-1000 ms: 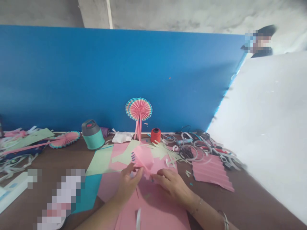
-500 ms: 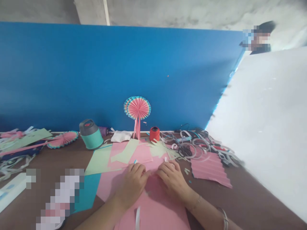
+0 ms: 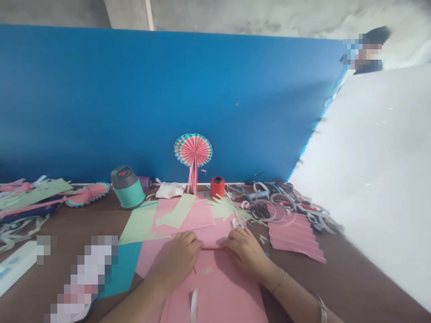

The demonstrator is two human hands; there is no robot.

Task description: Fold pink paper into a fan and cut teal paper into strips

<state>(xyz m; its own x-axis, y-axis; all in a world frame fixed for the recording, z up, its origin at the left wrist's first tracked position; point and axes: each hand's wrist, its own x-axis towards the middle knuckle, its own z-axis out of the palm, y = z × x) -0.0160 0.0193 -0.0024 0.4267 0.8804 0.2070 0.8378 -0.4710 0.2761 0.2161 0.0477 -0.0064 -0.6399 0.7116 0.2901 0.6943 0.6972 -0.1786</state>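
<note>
head camera looks down on a brown table (image 3: pixel 353 287) set against a tall blue board (image 3: pixel 134 103), with a white panel (image 3: pixel 377 179) slanting along the right side and a grey wall above. near the front edge, the left hand (image 3: pixel 182 258) and the right hand (image 3: pixel 245 251) lie knuckles up, side by side, on a pink sheet (image 3: pixel 218 291). their fingers curl down onto its folded far edge (image 3: pixel 212 243), which runs between the two hands. whether the fingertips pinch the fold or only press it, i cannot tell.

far of the hands lie a pale green sheet (image 3: pixel 141 224) and more pink paper. a teal sheet (image 3: pixel 124 269) sits to the left. a pleated pink piece (image 3: pixel 296 237) lies to the right, near a tangle of scissors and tape rolls (image 3: pixel 266 208). a pink paper fan (image 3: pixel 193 150) stands upright against the board, between a teal flask (image 3: pixel 128 187) and a red spool (image 3: pixel 217 186). another fan (image 3: pixel 88 194) lies flat at far left.

the sheet's near end and both forearms run out of the bottom of the picture. a blurred patch covers something at near left. a person at the far right corner shows only in part above the panel.
</note>
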